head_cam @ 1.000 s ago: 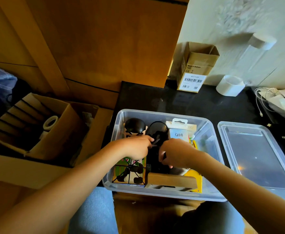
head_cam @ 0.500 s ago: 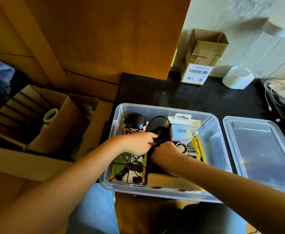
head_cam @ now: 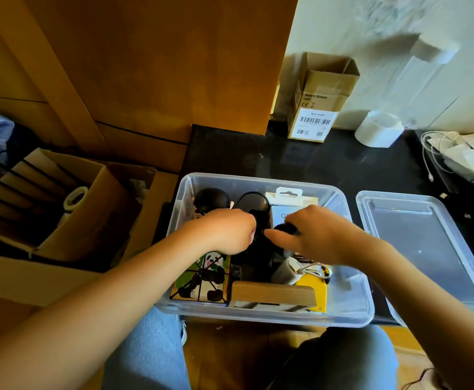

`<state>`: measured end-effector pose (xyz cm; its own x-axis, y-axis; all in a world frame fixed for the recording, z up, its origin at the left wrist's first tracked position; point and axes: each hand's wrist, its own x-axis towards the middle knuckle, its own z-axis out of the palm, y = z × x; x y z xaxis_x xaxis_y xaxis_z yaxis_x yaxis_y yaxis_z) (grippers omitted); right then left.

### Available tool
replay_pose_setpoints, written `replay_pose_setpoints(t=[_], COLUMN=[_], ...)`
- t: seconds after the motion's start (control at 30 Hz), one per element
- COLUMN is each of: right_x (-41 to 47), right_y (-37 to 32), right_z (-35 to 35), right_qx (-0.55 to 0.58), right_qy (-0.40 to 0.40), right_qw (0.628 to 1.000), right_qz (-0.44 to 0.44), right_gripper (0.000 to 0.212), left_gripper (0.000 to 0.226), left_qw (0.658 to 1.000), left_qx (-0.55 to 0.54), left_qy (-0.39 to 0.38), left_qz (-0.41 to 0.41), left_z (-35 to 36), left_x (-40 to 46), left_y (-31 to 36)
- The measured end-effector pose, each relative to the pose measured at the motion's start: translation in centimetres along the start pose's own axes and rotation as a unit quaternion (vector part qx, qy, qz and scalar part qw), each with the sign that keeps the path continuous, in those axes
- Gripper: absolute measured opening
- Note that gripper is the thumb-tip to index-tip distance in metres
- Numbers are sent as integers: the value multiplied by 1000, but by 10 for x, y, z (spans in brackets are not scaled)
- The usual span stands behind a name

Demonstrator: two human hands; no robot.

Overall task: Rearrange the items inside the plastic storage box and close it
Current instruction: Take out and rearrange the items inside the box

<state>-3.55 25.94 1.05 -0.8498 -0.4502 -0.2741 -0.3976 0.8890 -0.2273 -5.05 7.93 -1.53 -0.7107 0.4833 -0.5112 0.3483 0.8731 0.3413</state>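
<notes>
The right hand (head_cam: 321, 235) has its grip curled tight around a small black object (head_cam: 285, 229), thumb stretched left across it. The left hand (head_cam: 230, 232) is closed into a fist over black items in the middle of the box; what its fingers pinch cannot be told. Both hands sit inside the clear plastic storage box (head_cam: 351, 305), which stands open on the near edge of the black worktop (head_cam: 328, 167). Its lid (head_cam: 427, 249) lies flat just to the right.
</notes>
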Motion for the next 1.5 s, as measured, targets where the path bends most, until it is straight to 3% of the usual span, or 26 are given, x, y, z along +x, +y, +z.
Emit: replay_pose_setpoints(t=[0.17, 0.27, 0.43, 0.67, 0.83, 1.0, 1.3, 1.5], right_x=[-15, -21, -29, -36, -37, -31, -24, -23], right_y=[20, 25, 28, 34, 35, 31, 28, 20], right_z=[-1, 0, 2, 6, 12, 18, 10, 13], right_qx=[110, 145, 209, 253, 259, 183, 233, 267], right_qy=[45, 94, 124, 106, 93, 61, 90, 92], right_qw=[991, 982, 965, 952, 953, 975, 963, 955], right_qz=[54, 75, 98, 139, 124, 114, 100, 88], right_gripper=[59, 60, 54, 55, 18, 12, 4, 4], left_gripper=[19, 32, 37, 26, 23, 20, 18, 14], left_qw=[989, 974, 926, 892, 892, 891, 901, 883], left_qx=[59, 109, 266, 412, 429, 439, 415, 446], left_qy=[-128, -196, -268, -175, -109, -84, -56, -109], left_qz=[39, 35, 5, 58, 94, 78, 116, 93], left_z=[-2, 1, 14, 28, 27, 30, 26, 36], left_x=[3, 9, 23, 25, 21, 19, 11, 18], left_y=[22, 31, 41, 43, 39, 41, 34, 50])
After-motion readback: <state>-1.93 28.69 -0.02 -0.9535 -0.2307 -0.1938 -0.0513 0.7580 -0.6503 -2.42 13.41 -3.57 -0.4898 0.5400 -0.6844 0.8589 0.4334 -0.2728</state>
